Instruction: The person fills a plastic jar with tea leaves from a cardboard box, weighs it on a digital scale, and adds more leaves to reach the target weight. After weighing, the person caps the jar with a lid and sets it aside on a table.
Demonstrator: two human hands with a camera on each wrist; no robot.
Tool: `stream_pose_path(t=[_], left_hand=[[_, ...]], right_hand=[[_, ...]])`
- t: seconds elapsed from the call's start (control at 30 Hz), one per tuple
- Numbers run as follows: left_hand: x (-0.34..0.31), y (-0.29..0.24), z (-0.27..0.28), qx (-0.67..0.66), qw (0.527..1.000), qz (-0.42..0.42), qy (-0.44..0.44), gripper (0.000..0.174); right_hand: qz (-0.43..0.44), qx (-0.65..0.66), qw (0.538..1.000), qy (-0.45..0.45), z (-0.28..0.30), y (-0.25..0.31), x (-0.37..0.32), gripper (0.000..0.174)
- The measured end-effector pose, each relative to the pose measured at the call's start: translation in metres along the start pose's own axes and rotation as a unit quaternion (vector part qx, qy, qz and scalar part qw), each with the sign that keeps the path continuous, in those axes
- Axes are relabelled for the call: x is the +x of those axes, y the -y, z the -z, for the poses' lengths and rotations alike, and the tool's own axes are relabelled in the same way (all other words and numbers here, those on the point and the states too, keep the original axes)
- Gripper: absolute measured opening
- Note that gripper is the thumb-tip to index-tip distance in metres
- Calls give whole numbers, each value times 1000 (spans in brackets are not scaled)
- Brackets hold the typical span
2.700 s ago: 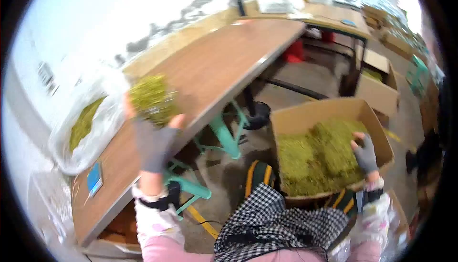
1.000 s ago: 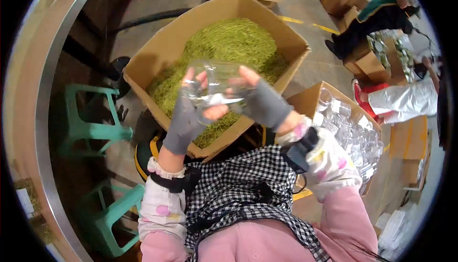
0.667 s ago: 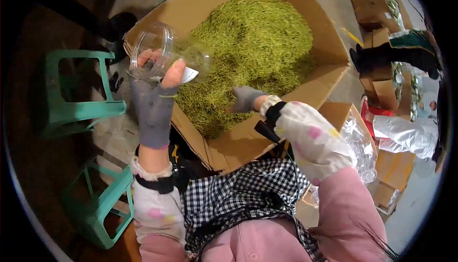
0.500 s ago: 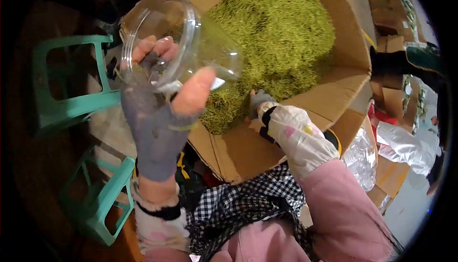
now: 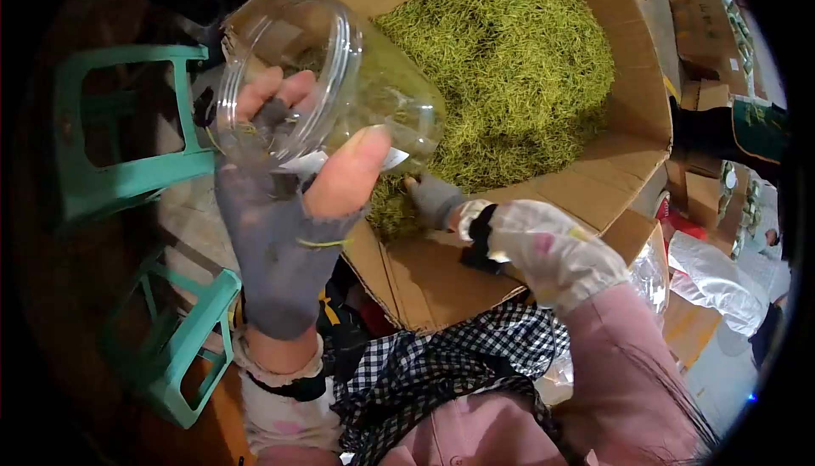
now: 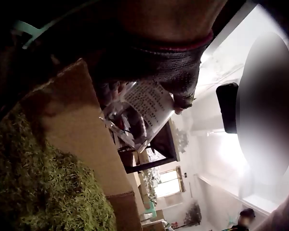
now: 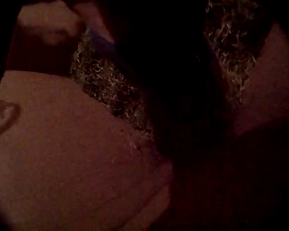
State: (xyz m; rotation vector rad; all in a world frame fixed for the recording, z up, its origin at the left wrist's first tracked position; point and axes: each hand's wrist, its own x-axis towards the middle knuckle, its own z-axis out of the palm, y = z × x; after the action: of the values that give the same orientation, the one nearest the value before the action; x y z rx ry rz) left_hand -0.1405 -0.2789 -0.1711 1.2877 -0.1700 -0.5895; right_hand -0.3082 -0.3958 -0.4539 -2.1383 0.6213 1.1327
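In the head view my left hand (image 5: 284,237), in a grey fingerless glove, grips a clear plastic jar (image 5: 390,84) with the thumb along its near side. Its other fingers show through the clear plastic. The jar lies tilted, its ringed mouth toward the left. Printed text covers its label (image 6: 149,103) in the left wrist view. Low in the cardboard box (image 5: 458,275), my gloved right hand (image 5: 435,200) reaches into the dried green tea-like leaves (image 5: 518,67). Its fingers are mostly hidden, and I cannot tell whether they grasp any. The right wrist view is very dark.
Green plastic stools (image 5: 136,182) stand on the left. To the right of the box, a carton of clear jars (image 5: 649,275) is partly covered by my right arm. Further right are cartons (image 5: 705,33) and another person's light-coloured trouser leg (image 5: 713,279).
Earlier the left hand held a clump of leaves over the table; later both hands held the jar above the box. Since then the right hand has let go and dropped to the leaves.
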Motion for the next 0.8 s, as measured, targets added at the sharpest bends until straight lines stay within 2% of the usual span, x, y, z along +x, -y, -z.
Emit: stream_pose_path(t=[0.03, 0.07, 0.1, 0.17, 0.2, 0.27, 0.3, 0.33, 0.4, 0.43, 0.47, 0.5, 0.53, 0.57, 0.6, 0.67, 0.7, 0.73, 0.77, 0.8], left_hand=[[0, 1, -2, -7, 1000, 11, -10, 70], [0, 2, -1, -7, 1000, 16, -16, 71], [1, 3, -1, -7, 1000, 21, -21, 72], [4, 7, 3, 77, 997, -6, -19, 78], [5, 8, 3, 78, 997, -5, -18, 78], [8, 7, 2, 55, 998, 0, -18, 83], [9, 8, 2, 54, 998, -3, -15, 83], [11, 11, 2, 67, 998, -7, -9, 83], [10, 16, 5, 82, 997, -13, -2, 83], [7, 19, 5, 131, 990, -44, 4, 77], [5, 23, 5, 177, 981, -76, 8, 71], [10, 28, 12, 245, 960, -124, 57, 77], [10, 28, 13, 238, 961, -132, 56, 77], [7, 26, 12, 297, 945, -105, 83, 79], [6, 27, 11, 356, 925, -79, 112, 82], [4, 44, 11, 527, 834, -117, 109, 91], [3, 52, 12, 568, 804, -106, 139, 98], [2, 59, 12, 608, 771, -94, 166, 105], [-2, 60, 7, 600, 777, -104, 159, 105], [-6, 60, 1, 633, 749, -70, 184, 112]], right_hand=[[-35, 107, 982, -150, -16, 1, 8, 51], [-31, 109, 982, -152, -26, -4, 13, 51], [139, -147, 963, -179, -33, -9, 16, 53], [231, -281, 919, -150, -51, -12, 24, 56], [278, -341, 886, -143, -62, -15, 29, 57], [301, -234, 921, -81, -62, -18, 31, 54], [278, -210, 936, -47, -54, -15, 30, 52], [278, -211, 936, -51, -46, -10, 31, 52], [236, -107, 964, -59, -40, -3, 31, 44], [213, -56, 973, -64, -36, -2, 29, 40], [211, -60, 973, -67, -28, -2, 28, 40], [167, 55, 982, -71, -16, -4, 28, 40], [223, 44, 963, -147, 0, -21, 16, 44], [271, 26, 936, -225, 28, -26, -9, 49], [289, 93, 912, -274, 50, -33, -15, 54], [167, 172, 880, -410, 85, -32, -51, 55], [135, 397, 824, -380, 106, -23, -75, 57], [102, 599, 724, -327, 125, -11, -96, 58], [108, 635, 663, -381, 135, 0, -112, 61], [117, 627, 666, -387, 142, 15, -127, 61]])
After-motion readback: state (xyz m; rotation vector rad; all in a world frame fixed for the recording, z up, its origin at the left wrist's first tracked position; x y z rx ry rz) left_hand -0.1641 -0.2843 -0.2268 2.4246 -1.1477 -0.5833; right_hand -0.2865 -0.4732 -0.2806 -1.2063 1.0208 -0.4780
